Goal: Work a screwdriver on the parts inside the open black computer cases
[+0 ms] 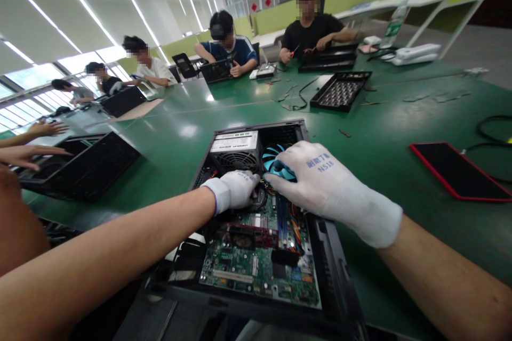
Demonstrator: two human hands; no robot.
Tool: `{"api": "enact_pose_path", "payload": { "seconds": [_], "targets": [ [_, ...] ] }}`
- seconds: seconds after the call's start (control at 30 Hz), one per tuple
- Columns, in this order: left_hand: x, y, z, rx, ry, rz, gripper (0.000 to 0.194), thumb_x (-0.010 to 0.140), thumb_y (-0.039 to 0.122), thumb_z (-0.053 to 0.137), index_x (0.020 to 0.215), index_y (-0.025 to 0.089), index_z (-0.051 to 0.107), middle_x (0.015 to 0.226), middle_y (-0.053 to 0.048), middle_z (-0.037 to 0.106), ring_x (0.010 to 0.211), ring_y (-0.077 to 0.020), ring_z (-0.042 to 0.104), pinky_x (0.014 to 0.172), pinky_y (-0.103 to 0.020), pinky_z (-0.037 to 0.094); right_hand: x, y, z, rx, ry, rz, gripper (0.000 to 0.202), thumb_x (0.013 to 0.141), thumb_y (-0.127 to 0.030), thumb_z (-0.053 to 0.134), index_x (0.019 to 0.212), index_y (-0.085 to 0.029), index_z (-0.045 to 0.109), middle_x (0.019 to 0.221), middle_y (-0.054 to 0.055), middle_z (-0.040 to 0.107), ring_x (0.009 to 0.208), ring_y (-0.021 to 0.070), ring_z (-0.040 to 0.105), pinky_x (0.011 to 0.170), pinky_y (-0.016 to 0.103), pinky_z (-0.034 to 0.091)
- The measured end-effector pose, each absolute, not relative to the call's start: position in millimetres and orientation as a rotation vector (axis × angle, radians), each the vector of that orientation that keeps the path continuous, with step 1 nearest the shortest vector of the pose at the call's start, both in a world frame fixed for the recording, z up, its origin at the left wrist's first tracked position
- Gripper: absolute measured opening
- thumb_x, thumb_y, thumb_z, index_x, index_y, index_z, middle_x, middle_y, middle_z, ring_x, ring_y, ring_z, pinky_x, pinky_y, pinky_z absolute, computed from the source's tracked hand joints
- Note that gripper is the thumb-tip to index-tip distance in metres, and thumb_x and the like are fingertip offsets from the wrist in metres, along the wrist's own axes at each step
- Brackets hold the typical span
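An opened computer case point(334, 256) lies in front of me, its green motherboard point(228, 264) showing. My right hand point(320, 176), in a white glove, curls its thumb and fingers around the edge of a blue cooling fan point(271, 155) near the far end of the case. My left hand point(238, 189), gloved too, is closed among dark cables point(262, 200) just left of the fan; its fingertips are partly hidden. Beyond it sits a silver power supply point(234, 144) with a black fan grille. Coloured wires point(296, 232) run along the board's right side.
A red-edged black tablet-like panel point(460, 170) lies to the right on the green table point(172, 160). Another black case point(108, 165) stands at left by a co-worker's hands point(40, 144). A black tray-like panel point(340, 90) lies farther back. Several people work across the table.
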State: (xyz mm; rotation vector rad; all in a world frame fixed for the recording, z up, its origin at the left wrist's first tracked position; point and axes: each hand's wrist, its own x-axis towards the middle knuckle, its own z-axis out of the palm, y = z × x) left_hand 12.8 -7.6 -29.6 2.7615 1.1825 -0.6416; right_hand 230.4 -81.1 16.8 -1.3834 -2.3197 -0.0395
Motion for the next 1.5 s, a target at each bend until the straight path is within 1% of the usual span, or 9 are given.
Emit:
{"api": "enact_pose_path", "payload": {
  "seconds": [0.1, 0.2, 0.4, 0.6, 0.8, 0.97, 1.2, 1.37, 1.5],
  "targets": [
    [14, -8, -28, 2.753, 1.197, -0.65, 0.041, 0.082, 0.026, 0.073, 0.122, 0.014, 0.07, 0.12, -0.017, 0.077, 0.111, -0.0339, 0.075, 0.099, -0.041, 0.059, 231, -81, 14, -1.376, -2.313, -0.046, 0.045, 0.103, -0.058, 0.054, 0.105, -0.017, 0.074, 0.1, 0.012, 0.074, 0.097, 0.0291, 0.064, 0.087, 0.039, 0.043],
    [15, -9, -26, 2.745, 1.195, -0.666, 0.044, 0.081, 0.025, 0.073, 0.124, 0.016, 0.07, 0.118, -0.015, 0.078, 0.109, -0.0335, 0.076, 0.097, -0.041, 0.06, 231, -81, 14, -1.369, -2.313, -0.05, 0.046, 0.103, -0.058, 0.053, 0.103, -0.017, 0.073, 0.099, 0.012, 0.074, 0.096, 0.0293, 0.064, 0.087, 0.039, 0.043],
    [18, -9, -25, 2.755, 1.173, -0.663, 0.049, 0.08, 0.024, 0.077, 0.128, 0.017, 0.072, 0.128, -0.018, 0.075, 0.116, -0.038, 0.073, 0.102, -0.045, 0.06, 230, -81, 15, -1.379, -2.317, -0.025, 0.045, 0.103, -0.057, 0.055, 0.109, -0.016, 0.074, 0.103, 0.013, 0.075, 0.102, 0.0311, 0.065, 0.091, 0.04, 0.044],
    [19, -9, -27, 2.747, 1.184, -0.666, 0.039, 0.084, 0.022, 0.071, 0.123, 0.018, 0.074, 0.118, -0.014, 0.079, 0.11, -0.0347, 0.076, 0.099, -0.043, 0.061, 230, -82, 18, -1.402, -2.327, -0.003, 0.045, 0.103, -0.056, 0.055, 0.11, -0.016, 0.075, 0.105, 0.014, 0.075, 0.104, 0.0315, 0.066, 0.091, 0.04, 0.044],
    [21, -9, -25, 2.739, 1.205, -0.708, 0.042, 0.081, 0.025, 0.076, 0.122, 0.018, 0.075, 0.116, -0.013, 0.079, 0.11, -0.0331, 0.076, 0.1, -0.04, 0.06, 228, -83, 22, -1.419, -2.328, 0.021, 0.044, 0.103, -0.055, 0.057, 0.109, -0.016, 0.075, 0.106, 0.014, 0.076, 0.104, 0.0312, 0.066, 0.092, 0.04, 0.044],
    [22, -10, -21, 2.731, 1.212, -0.749, 0.036, 0.081, 0.026, 0.076, 0.117, 0.021, 0.077, 0.116, -0.01, 0.079, 0.11, -0.0312, 0.075, 0.101, -0.038, 0.059, 229, -84, 21, -1.399, -2.328, 0.015, 0.043, 0.103, -0.053, 0.058, 0.11, -0.015, 0.075, 0.107, 0.015, 0.076, 0.105, 0.0322, 0.066, 0.092, 0.042, 0.045],
    [23, -9, -19, 2.74, 1.244, -0.783, 0.038, 0.082, 0.03, 0.076, 0.119, 0.021, 0.076, 0.116, -0.012, 0.079, 0.11, -0.0323, 0.075, 0.1, -0.039, 0.059, 229, -85, 22, -1.394, -2.336, 0.03, 0.043, 0.103, -0.052, 0.057, 0.111, -0.014, 0.075, 0.107, 0.015, 0.076, 0.105, 0.0328, 0.066, 0.092, 0.043, 0.045],
    [25, -10, -16, 2.739, 1.24, -0.808, 0.041, 0.084, 0.031, 0.077, 0.124, 0.021, 0.075, 0.122, -0.012, 0.078, 0.115, -0.0327, 0.074, 0.103, -0.04, 0.058, 229, -84, 21, -1.4, -2.341, 0.013, 0.044, 0.103, -0.052, 0.057, 0.112, -0.014, 0.075, 0.108, 0.015, 0.076, 0.105, 0.0332, 0.066, 0.091, 0.043, 0.045],
    [25, -12, -14, 2.744, 1.227, -0.817, 0.045, 0.086, 0.03, 0.076, 0.129, 0.019, 0.073, 0.128, -0.014, 0.076, 0.12, -0.0338, 0.072, 0.107, -0.04, 0.056, 229, -84, 20, -1.396, -2.341, -0.007, 0.045, 0.104, -0.053, 0.055, 0.111, -0.014, 0.075, 0.107, 0.015, 0.076, 0.104, 0.0331, 0.067, 0.09, 0.042, 0.045]
  ]
}}
